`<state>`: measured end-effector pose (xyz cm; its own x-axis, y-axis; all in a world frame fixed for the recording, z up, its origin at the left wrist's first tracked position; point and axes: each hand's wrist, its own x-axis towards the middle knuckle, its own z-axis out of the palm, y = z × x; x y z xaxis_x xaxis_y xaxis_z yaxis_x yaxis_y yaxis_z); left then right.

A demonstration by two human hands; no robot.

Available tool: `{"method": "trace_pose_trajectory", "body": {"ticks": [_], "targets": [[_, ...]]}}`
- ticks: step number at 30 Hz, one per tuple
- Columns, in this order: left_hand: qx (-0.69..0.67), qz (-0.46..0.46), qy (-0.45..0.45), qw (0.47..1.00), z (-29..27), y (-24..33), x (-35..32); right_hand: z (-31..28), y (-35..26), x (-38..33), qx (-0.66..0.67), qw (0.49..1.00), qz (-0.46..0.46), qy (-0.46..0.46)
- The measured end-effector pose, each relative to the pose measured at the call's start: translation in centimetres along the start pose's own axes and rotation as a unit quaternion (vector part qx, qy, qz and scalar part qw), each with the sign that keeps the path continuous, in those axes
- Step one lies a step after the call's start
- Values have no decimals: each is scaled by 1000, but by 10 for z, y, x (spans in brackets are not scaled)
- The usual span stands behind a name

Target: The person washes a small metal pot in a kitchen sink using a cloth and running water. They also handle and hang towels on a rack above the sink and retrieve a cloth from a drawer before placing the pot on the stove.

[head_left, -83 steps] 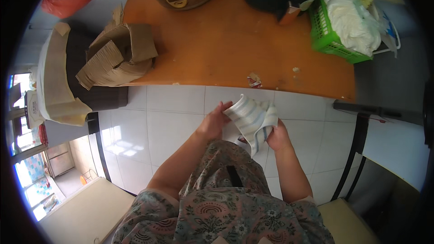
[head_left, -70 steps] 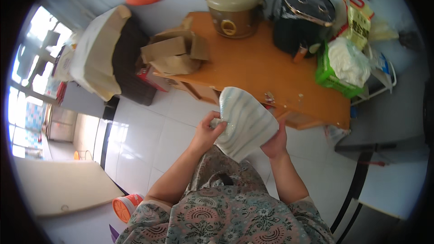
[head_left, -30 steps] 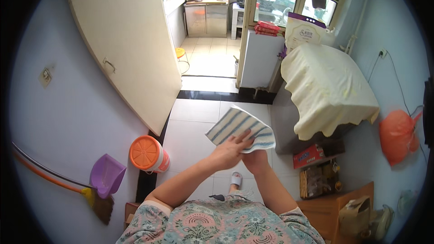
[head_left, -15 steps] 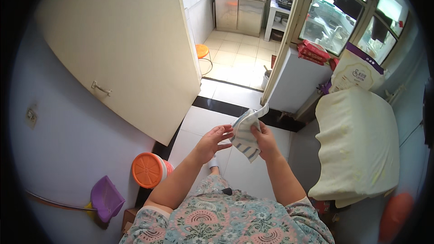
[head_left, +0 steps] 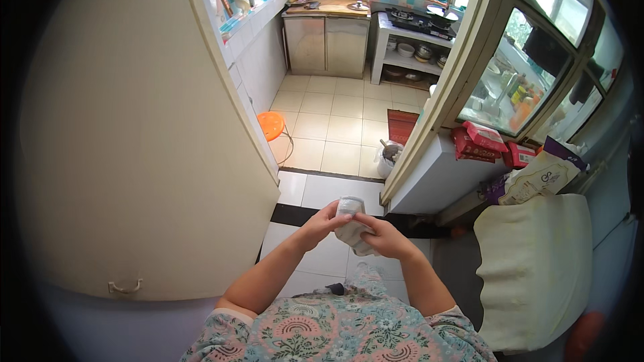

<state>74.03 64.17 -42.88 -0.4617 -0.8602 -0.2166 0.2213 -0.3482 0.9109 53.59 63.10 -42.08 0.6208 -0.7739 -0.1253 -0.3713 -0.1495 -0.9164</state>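
A white cloth with blue-grey stripes (head_left: 351,207), folded into a small bundle, is held in front of my body at the kitchen doorway. My left hand (head_left: 318,226) grips its left edge, with the thumb across the front. From the right, my right hand (head_left: 389,237) pinches the cloth, fingers pressed on its face and lower part. The two hands nearly meet at the middle of the bundle, and a pale part of the cloth hangs below them.
An open cream door (head_left: 134,127) stands on the left. Through the doorway are an orange stool (head_left: 272,125), a lined bin (head_left: 389,159), a low cabinet (head_left: 325,43) and a gas stove (head_left: 419,21). Red packets (head_left: 479,139) lie on a ledge above a cream-covered piece (head_left: 537,261) at right.
The cloth has gone from loosely hanging to a compact fold, and my left hand has closed on it. My view has moved closer to the doorway; the orange-lidded bucket and purple dustpan have left view.
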Motion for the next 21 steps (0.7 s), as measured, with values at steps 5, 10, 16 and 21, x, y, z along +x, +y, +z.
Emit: {"method": "trace_pose_trajectory", "body": {"ticks": [5,10,16,21], "targets": [[75,47,135,987,-54,2,115,-65,19,94,-80,994,18,67],[-158,74,271,947,-113,83,214,-138,22,209,-231,955,-32,181],[-367,170,155,901,-190,162,300,-205,38,327,-94,982,-110,124],[-432,100,38,895,-264,206,370,-244,72,439,253,957,-23,139]]}}
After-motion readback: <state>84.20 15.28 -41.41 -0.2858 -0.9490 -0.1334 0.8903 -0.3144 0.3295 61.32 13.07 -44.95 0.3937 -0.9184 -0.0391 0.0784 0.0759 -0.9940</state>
